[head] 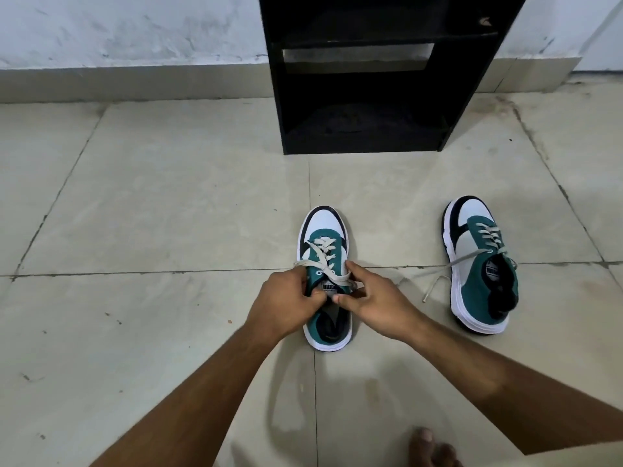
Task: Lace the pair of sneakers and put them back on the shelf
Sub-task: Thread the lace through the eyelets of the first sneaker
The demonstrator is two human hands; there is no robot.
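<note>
Both hands, left hand and right hand, pinch the grey lace over the near sneaker; second sneaker lies apart, before the black shelf.

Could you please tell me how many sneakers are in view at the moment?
2. One sneaker lies on the floor at centre, both hands at its laces; the other sneaker lies to the right, laces trailing loose. None shows on the black shelf.
</note>
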